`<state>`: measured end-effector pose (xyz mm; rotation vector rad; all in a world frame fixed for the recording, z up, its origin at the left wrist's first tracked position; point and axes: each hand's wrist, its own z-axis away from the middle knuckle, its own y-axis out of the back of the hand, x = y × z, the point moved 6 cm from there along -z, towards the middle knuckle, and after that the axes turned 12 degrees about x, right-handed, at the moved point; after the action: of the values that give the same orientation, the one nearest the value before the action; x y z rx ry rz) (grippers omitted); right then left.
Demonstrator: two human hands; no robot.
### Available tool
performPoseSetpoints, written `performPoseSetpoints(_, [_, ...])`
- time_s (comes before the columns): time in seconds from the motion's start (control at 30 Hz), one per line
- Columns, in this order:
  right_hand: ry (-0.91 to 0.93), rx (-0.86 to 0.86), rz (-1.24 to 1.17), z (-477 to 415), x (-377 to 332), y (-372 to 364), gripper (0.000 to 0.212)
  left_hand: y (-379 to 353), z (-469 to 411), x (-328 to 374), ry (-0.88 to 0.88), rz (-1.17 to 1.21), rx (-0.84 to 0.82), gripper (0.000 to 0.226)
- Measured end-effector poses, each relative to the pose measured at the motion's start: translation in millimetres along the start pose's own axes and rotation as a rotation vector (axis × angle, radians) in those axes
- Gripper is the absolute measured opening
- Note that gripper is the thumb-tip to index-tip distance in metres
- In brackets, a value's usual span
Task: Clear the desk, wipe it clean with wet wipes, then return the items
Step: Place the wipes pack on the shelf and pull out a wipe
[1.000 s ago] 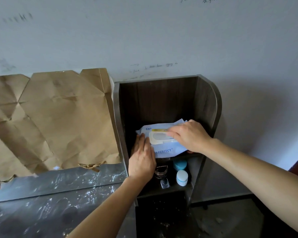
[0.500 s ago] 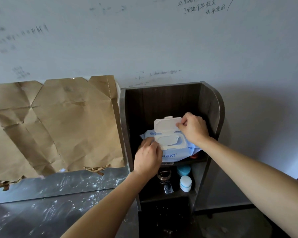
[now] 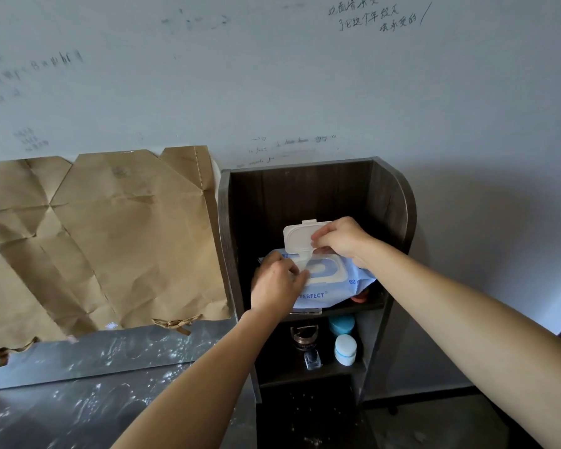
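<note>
On upper shelf, wipes pack, lid up, left hand fingers gripping it, right hand fingers pinching seal

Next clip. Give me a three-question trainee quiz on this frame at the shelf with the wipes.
1. True or false: the lid of the wipes pack is shut.
2. Where does the pack lie? A. on the upper shelf. B. on the lower shelf. C. on the desk.
3. Fill in: the left hand grips the pack while the right hand pinches the white ____ lifted off its opening.
Key: 1 false, the lid stands open. 2 A. 3 seal.
</note>
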<state>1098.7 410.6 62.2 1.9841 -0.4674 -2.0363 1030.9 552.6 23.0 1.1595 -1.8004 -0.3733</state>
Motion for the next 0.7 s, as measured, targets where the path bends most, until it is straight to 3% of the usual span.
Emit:
performPoseSetpoints(0.1, [0.092,0.03,0.082,-3.6,8.1,6.6,0.012,-0.5,-0.7,-1.0,0.018,0.01,0.021,0.023])
performPoseSetpoints(0.37, [0.572,-0.118,0.825,19.2,9.6,-0.9,0.018,-2.8,4.6,-16.4,0.094,0.183,0.097,0.017])
performPoseSetpoints(0.7, [0.675,-0.129,0.894,19.8,1.4,-10.0,0.005,-4.9,10.3,-14.8,0.065,0.218,0.141,0.016])
